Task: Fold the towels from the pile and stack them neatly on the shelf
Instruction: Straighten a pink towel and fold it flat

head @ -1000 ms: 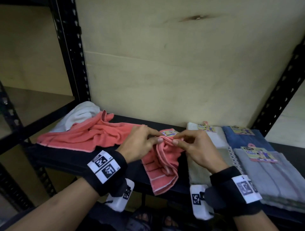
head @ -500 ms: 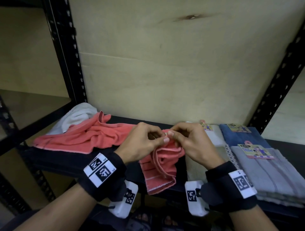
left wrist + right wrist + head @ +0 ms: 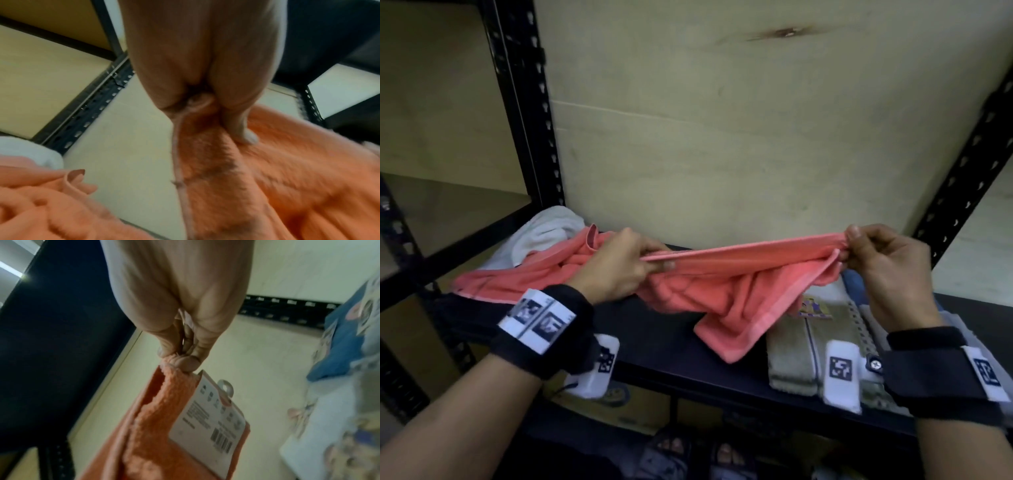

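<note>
Since a second ago my hands have drawn apart: the coral towel [image 3: 732,270], then bunched between them, now spans taut above the shelf [image 3: 654,349], ready for a first fold, I judge. My left hand [image 3: 619,267] and right hand [image 3: 887,263] each pinch its top hem. Left, the pile [image 3: 517,274] waits; the folded beige towel [image 3: 791,349] underlies the hanging corner. A paper tag [image 3: 216,415] dangles beside my right grip.

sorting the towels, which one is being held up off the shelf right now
The coral towel, stretched between the left hand and right hand. The beige towel lies folded on the shelf.
</note>
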